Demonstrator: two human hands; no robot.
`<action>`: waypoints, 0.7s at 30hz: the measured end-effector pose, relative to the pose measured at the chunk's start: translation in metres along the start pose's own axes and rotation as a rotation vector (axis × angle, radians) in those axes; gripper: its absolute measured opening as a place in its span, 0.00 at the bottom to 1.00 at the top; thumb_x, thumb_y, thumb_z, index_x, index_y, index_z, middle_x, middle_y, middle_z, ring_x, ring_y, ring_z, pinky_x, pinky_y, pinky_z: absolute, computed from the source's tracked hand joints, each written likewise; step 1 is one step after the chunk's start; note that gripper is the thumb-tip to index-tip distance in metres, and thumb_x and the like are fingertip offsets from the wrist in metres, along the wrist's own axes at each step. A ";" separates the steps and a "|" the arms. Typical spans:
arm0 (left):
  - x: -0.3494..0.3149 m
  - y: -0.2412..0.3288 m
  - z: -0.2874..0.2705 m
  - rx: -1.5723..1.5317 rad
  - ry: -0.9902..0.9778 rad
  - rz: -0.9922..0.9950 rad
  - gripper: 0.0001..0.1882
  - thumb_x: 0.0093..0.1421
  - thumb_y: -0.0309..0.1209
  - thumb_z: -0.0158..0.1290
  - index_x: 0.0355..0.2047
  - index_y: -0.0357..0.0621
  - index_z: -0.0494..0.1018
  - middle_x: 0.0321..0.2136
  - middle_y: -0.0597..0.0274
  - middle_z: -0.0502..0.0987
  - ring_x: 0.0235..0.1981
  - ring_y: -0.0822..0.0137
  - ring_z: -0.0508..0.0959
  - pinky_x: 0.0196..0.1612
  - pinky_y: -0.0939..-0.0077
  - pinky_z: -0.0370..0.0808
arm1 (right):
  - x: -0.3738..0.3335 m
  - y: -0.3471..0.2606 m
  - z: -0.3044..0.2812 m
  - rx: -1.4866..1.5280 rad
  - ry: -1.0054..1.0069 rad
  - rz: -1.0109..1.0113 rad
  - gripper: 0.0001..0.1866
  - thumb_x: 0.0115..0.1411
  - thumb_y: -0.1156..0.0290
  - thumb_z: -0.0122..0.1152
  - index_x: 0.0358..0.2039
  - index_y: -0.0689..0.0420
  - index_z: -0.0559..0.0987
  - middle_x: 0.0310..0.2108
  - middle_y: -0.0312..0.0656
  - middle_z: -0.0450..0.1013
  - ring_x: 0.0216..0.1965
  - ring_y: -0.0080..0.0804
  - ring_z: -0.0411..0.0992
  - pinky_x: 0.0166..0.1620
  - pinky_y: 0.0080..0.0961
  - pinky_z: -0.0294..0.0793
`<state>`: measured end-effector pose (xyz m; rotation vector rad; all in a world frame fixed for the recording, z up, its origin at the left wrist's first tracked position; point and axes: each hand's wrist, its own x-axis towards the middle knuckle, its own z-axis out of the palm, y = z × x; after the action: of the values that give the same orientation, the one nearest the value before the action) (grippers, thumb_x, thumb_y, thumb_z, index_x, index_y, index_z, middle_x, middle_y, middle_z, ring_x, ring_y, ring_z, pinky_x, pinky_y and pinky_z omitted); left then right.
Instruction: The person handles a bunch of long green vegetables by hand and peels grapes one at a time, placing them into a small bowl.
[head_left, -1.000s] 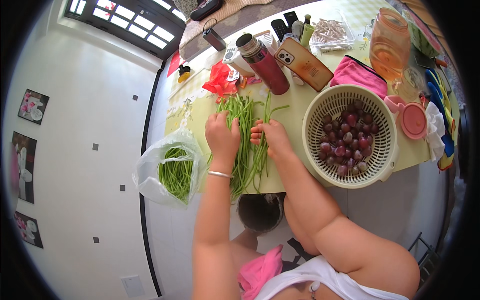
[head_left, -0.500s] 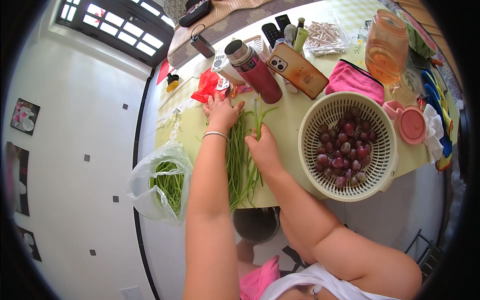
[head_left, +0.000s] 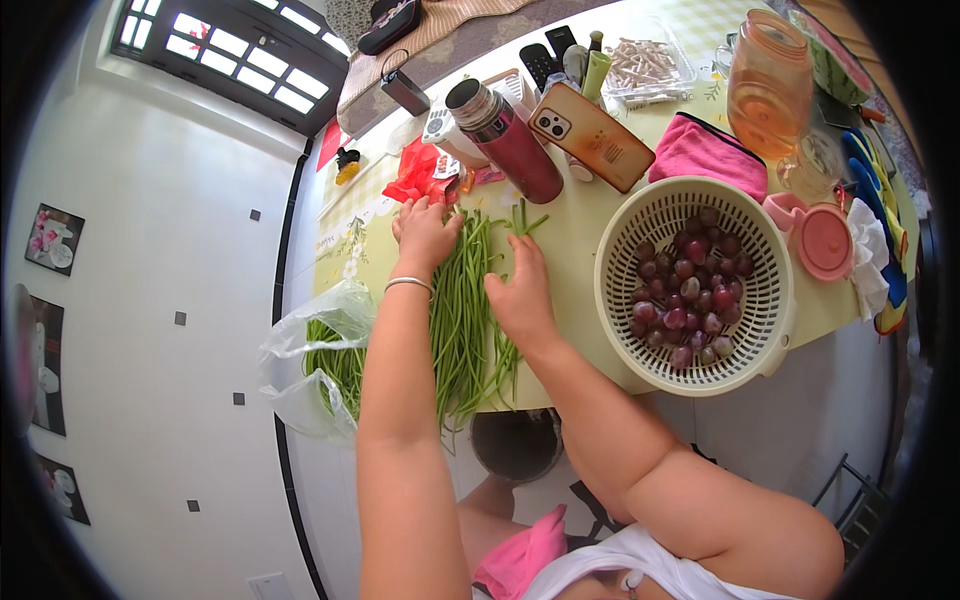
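Observation:
A long pile of thin green beans point(head_left: 460, 330) lies lengthwise on the table, its near ends drooping over the front edge. My left hand point(head_left: 427, 236) rests at the pile's far left end, fingers spread, the fingertips close to a crumpled red plastic bag point(head_left: 412, 172). To the right of the pile, my right hand point(head_left: 524, 295) has its fingers stretched out and thumb apart. Its fingertips reach a small separate bunch of beans point(head_left: 521, 219), partly hidden by the hand. More beans fill a clear plastic bag point(head_left: 318, 335) at the left, which my left forearm partly covers.
A cream colander point(head_left: 612, 305) of grapes stands on the right. Behind are a dark red thermos point(head_left: 522, 160), a phone point(head_left: 590, 135), a pink pouch point(head_left: 705, 160) and an orange-tinted jug point(head_left: 768, 90). A pink lid point(head_left: 826, 246) lies right of the colander.
My right hand has loosened its fingers from the small bunch of beans, which now lies on the table. My left hand has shifted slightly left and nearer; the bean pile looks more spread out.

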<state>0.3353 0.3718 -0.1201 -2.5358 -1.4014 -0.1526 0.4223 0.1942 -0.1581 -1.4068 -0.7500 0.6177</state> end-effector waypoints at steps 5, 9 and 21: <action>0.003 0.008 0.003 0.051 -0.132 -0.080 0.29 0.56 0.57 0.52 0.45 0.47 0.79 0.60 0.55 0.68 0.64 0.45 0.58 0.63 0.48 0.54 | -0.004 -0.001 0.001 -0.001 0.010 -0.034 0.34 0.51 0.73 0.58 0.58 0.70 0.62 0.59 0.65 0.58 0.62 0.59 0.55 0.65 0.44 0.52; 0.008 0.015 -0.001 0.069 -0.216 -0.105 0.33 0.56 0.59 0.51 0.48 0.42 0.76 0.60 0.54 0.67 0.65 0.48 0.57 0.64 0.48 0.52 | 0.001 0.000 -0.001 0.015 0.016 -0.033 0.32 0.51 0.74 0.58 0.57 0.70 0.64 0.58 0.62 0.61 0.61 0.56 0.57 0.65 0.42 0.54; -0.019 -0.014 -0.026 -0.113 0.089 0.150 0.20 0.60 0.41 0.52 0.40 0.32 0.74 0.54 0.44 0.70 0.54 0.47 0.71 0.56 0.59 0.66 | -0.001 -0.002 -0.001 -0.010 0.024 -0.062 0.27 0.51 0.74 0.58 0.54 0.68 0.68 0.56 0.58 0.64 0.59 0.53 0.60 0.63 0.41 0.57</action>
<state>0.3137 0.3567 -0.0964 -2.6776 -1.1959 -0.3216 0.4218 0.1927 -0.1561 -1.3927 -0.7756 0.5482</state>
